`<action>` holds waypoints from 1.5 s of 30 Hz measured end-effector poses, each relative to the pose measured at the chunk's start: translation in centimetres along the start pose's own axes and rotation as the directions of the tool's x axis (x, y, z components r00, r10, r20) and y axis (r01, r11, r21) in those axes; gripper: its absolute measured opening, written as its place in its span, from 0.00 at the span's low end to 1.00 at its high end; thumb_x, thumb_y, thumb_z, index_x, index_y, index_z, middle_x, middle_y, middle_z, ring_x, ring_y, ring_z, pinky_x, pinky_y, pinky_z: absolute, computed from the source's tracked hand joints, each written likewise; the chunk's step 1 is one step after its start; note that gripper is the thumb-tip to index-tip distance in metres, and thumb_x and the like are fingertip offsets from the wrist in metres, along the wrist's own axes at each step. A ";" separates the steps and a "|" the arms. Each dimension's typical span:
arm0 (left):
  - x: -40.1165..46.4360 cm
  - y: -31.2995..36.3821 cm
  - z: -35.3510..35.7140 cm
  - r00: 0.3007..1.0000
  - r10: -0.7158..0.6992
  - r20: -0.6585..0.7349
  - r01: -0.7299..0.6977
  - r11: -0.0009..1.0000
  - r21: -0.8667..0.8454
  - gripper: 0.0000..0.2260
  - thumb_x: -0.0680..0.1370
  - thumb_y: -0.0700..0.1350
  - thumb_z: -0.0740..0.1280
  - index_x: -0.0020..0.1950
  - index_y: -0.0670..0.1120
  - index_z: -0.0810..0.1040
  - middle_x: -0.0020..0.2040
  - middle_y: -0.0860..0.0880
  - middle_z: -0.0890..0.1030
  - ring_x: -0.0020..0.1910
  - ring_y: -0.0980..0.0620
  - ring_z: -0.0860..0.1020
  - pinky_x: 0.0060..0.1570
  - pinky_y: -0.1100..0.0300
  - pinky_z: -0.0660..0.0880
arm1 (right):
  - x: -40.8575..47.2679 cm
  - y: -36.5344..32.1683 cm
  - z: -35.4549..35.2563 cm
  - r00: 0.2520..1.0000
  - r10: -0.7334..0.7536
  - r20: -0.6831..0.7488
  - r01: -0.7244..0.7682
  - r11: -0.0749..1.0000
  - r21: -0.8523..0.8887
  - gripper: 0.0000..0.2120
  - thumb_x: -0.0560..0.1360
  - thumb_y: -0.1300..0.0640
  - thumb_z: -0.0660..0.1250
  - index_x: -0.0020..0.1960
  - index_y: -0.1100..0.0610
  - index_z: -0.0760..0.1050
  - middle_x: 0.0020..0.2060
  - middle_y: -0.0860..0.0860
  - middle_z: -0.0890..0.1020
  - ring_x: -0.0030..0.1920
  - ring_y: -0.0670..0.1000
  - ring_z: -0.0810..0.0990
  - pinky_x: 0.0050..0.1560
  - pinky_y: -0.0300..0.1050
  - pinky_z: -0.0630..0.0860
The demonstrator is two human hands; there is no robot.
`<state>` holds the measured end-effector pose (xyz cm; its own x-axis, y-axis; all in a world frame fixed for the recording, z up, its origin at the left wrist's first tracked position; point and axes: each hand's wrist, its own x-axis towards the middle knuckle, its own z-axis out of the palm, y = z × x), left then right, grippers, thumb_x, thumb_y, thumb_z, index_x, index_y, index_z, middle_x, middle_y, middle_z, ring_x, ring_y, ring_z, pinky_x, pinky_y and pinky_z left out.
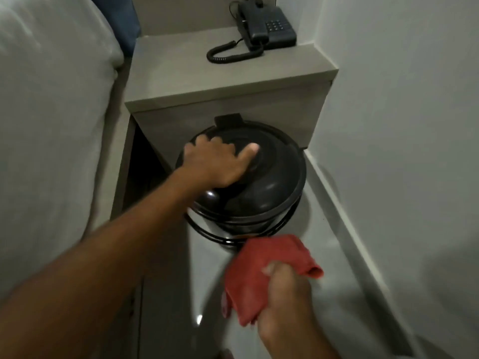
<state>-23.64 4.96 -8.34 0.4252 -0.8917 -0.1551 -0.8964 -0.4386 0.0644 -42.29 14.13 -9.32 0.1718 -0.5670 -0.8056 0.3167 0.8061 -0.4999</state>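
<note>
The left hand [215,161] rests on the lid [280,164] of the bin [248,218], fingers curled over it, thumb straight. The right hand [285,296] grips a red cloth [254,273] near the bin. The bin stands on the floor [326,229], against the nightstand [181,81].

Single wide-angle head cam, pointing forward and steeply down. It's framing the black bin [280,182] dead centre, close up; nightstand [228,73] filling upper middle, bed [51,112] running down the left edge, wall [401,125] taking the right, red cloth [259,268] sitting nearest at lower right.
</note>
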 end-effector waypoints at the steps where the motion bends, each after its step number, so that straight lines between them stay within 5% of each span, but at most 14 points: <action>1: -0.9 -1.9 -0.7 0.999 0.002 0.042 0.008 0.974 -0.228 0.39 0.78 0.72 0.42 0.66 0.48 0.79 0.69 0.40 0.76 0.69 0.41 0.71 0.67 0.46 0.66 | 0.0 -0.4 0.5 0.999 -0.034 0.004 0.034 0.999 -0.019 0.14 0.76 0.75 0.60 0.50 0.62 0.79 0.39 0.58 0.82 0.39 0.59 0.80 0.49 0.52 0.79; 5: -6.8 -6.8 -3.0 0.975 -0.170 0.145 0.197 0.356 -0.914 0.23 0.78 0.64 0.54 0.51 0.52 0.84 0.56 0.51 0.84 0.55 0.59 0.80 0.67 0.51 0.70 | -2.0 -4.3 3.9 0.977 -0.126 0.172 0.106 0.987 0.119 0.22 0.70 0.76 0.62 0.55 0.55 0.81 0.45 0.54 0.89 0.48 0.58 0.86 0.60 0.62 0.79; 10: -13.0 -4.2 -8.0 0.957 0.010 0.290 0.271 -0.382 -0.884 0.22 0.77 0.62 0.56 0.45 0.53 0.87 0.40 0.49 0.85 0.41 0.54 0.83 0.47 0.55 0.79 | -8.0 -10.5 8.9 0.822 0.008 0.570 -0.157 0.964 0.213 0.23 0.71 0.64 0.62 0.64 0.58 0.78 0.60 0.60 0.84 0.61 0.60 0.83 0.67 0.63 0.72; 12: -14.6 -3.4 -10.9 0.972 0.091 0.217 0.229 -0.576 -0.785 0.16 0.77 0.58 0.66 0.54 0.48 0.86 0.47 0.48 0.85 0.47 0.52 0.84 0.51 0.53 0.81 | -10.3 -12.1 10.0 0.767 -0.015 0.642 -0.170 0.959 0.225 0.21 0.75 0.59 0.64 0.68 0.59 0.76 0.65 0.61 0.81 0.66 0.62 0.78 0.71 0.66 0.67; 14: -15.6 -3.6 -13.5 0.968 0.027 0.249 0.223 -0.547 -0.807 0.29 0.62 0.53 0.83 0.60 0.49 0.83 0.53 0.44 0.84 0.45 0.48 0.84 0.42 0.51 0.83 | -12.1 -13.6 10.7 0.722 -0.039 0.690 -0.138 0.970 0.199 0.28 0.75 0.50 0.69 0.72 0.59 0.72 0.70 0.62 0.75 0.71 0.63 0.73 0.75 0.67 0.61; 17: -15.8 -4.0 -18.4 0.946 -0.077 0.315 0.268 -0.358 -0.894 0.36 0.53 0.44 0.87 0.59 0.49 0.81 0.57 0.39 0.83 0.51 0.40 0.84 0.44 0.50 0.82 | -14.8 -17.0 12.7 0.702 -0.056 0.710 -0.127 0.971 0.203 0.35 0.73 0.41 0.71 0.73 0.58 0.70 0.72 0.62 0.74 0.73 0.63 0.71 0.75 0.68 0.59; 19: -15.3 -4.5 -21.1 0.934 -0.132 0.332 0.275 -0.328 -0.904 0.35 0.53 0.44 0.86 0.58 0.44 0.80 0.54 0.36 0.83 0.50 0.39 0.84 0.44 0.50 0.82 | -15.9 -19.0 14.2 0.648 -0.113 0.753 -0.161 0.946 0.281 0.30 0.81 0.41 0.58 0.77 0.59 0.65 0.74 0.62 0.70 0.76 0.62 0.66 0.78 0.65 0.46; 21: -14.5 -5.4 -23.4 0.924 -0.219 0.314 0.228 -0.345 -0.910 0.34 0.55 0.42 0.84 0.59 0.38 0.78 0.51 0.34 0.84 0.45 0.40 0.84 0.42 0.52 0.82 | -16.8 -21.4 15.3 0.701 -0.109 0.705 -0.153 0.942 0.298 0.31 0.85 0.43 0.41 0.78 0.62 0.59 0.77 0.63 0.63 0.79 0.61 0.58 0.78 0.60 0.33; 25: -11.7 -7.9 -28.1 0.923 -0.245 0.297 0.209 -0.330 -0.920 0.27 0.56 0.41 0.80 0.54 0.40 0.81 0.48 0.36 0.85 0.43 0.40 0.85 0.38 0.52 0.82 | -15.9 -24.3 18.6 0.743 -0.062 0.666 -0.121 0.967 0.225 0.29 0.87 0.48 0.40 0.74 0.64 0.68 0.74 0.63 0.70 0.77 0.58 0.65 0.79 0.61 0.54; 26: -11.0 -8.2 -28.8 0.921 -0.248 0.299 0.220 -0.303 -0.927 0.23 0.58 0.41 0.80 0.51 0.43 0.82 0.47 0.38 0.85 0.43 0.40 0.85 0.37 0.52 0.82 | -15.8 -24.7 19.4 0.721 0.015 0.693 -0.170 0.973 0.155 0.25 0.87 0.52 0.46 0.67 0.61 0.77 0.67 0.60 0.79 0.71 0.55 0.75 0.71 0.61 0.69; 28: -9.1 -9.2 -29.3 0.911 -0.265 0.316 0.249 -0.258 -0.934 0.17 0.63 0.39 0.81 0.50 0.46 0.83 0.47 0.39 0.85 0.42 0.41 0.85 0.36 0.51 0.82 | -14.9 -26.1 21.0 0.814 -0.025 0.580 0.076 0.995 -0.063 0.15 0.80 0.59 0.61 0.50 0.57 0.86 0.52 0.56 0.88 0.54 0.53 0.87 0.48 0.55 0.84; 36: -0.2 -10.9 -27.5 0.820 -0.351 0.452 0.412 -0.187 -0.892 0.24 0.64 0.43 0.81 0.55 0.42 0.76 0.52 0.41 0.84 0.45 0.42 0.86 0.39 0.50 0.82 | -7.5 -28.3 28.0 0.911 -0.106 0.398 0.390 0.531 -0.752 0.12 0.76 0.62 0.70 0.56 0.49 0.77 0.51 0.52 0.85 0.51 0.52 0.85 0.55 0.55 0.83; 42: 8.5 -12.8 -23.1 0.766 -0.482 0.425 0.428 -0.112 -0.897 0.14 0.71 0.36 0.76 0.51 0.43 0.75 0.51 0.39 0.82 0.39 0.46 0.84 0.31 0.57 0.80 | 2.3 -27.7 32.4 0.943 -0.121 0.310 0.326 0.516 -0.792 0.17 0.77 0.66 0.67 0.65 0.53 0.74 0.53 0.52 0.82 0.51 0.53 0.84 0.54 0.55 0.84; 45: 12.3 -14.4 -21.9 0.731 -0.534 0.426 0.426 -0.131 -0.895 0.13 0.73 0.35 0.74 0.53 0.43 0.74 0.50 0.42 0.83 0.40 0.45 0.84 0.31 0.58 0.80 | 6.2 -27.5 34.6 0.968 -0.103 0.228 0.238 0.659 -0.713 0.17 0.77 0.68 0.67 0.62 0.53 0.75 0.51 0.51 0.82 0.51 0.54 0.84 0.53 0.56 0.84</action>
<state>-2.80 -2.14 10.39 0.7357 -0.3699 -0.5673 0.4106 -0.4226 0.8080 -17.68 -17.41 10.44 0.3467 -0.6705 -0.6559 -0.4157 0.5170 -0.7482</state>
